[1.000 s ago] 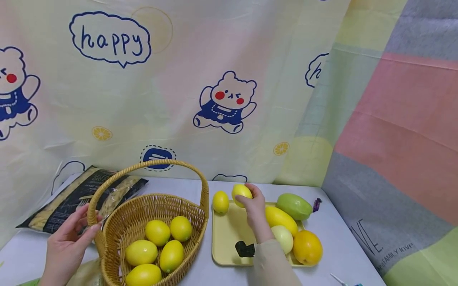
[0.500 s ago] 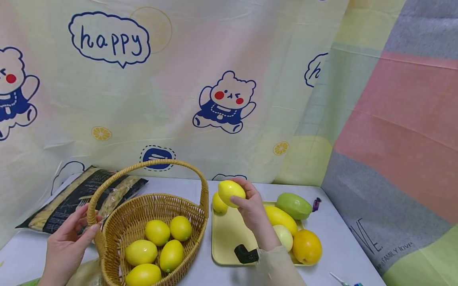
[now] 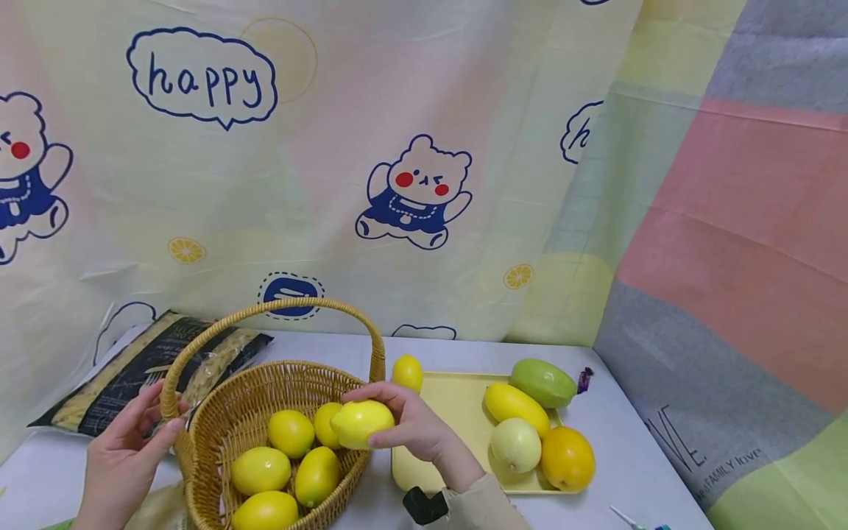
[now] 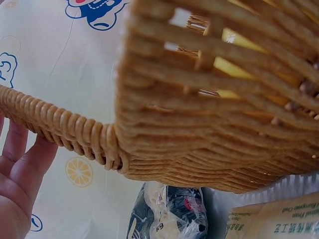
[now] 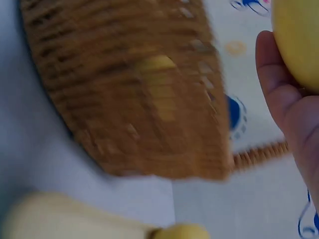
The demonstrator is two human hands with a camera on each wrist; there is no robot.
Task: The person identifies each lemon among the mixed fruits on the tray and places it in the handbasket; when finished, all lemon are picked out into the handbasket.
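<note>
- Presently, in the head view, five lemons (image 3: 261,471) lie inside the basket (image 3: 291,379), so most of those in sight look done.
- A sixth lemon (image 3: 361,425) is over the basket's right rim, gripped between the right hand's (image 3: 412,425) thumb and fingers, not yet released.
- One last lemon (image 3: 407,373) remains outside, right of the basket, at the far left corner of the tray (image 3: 450,401).
- Farther right of the basket sit an orange (image 3: 567,459) and other fruit, all untouched.
- The left hand (image 3: 129,445) holds the handle (image 3: 278,302) at the basket's left side, probably steadying it.
- Open room inside lies along the basket's far wall; the handle's right foot, just behind the right hand, seems the tightest edge.
- In the left wrist view, fingers bear on the handle beyond the basket's outer wall; a paper package (image 4: 274,219) lies near the basket.
- In the right wrist view, the basket is blurred; the held lemon is partly cut off, with space showing between hand and basket.
</note>
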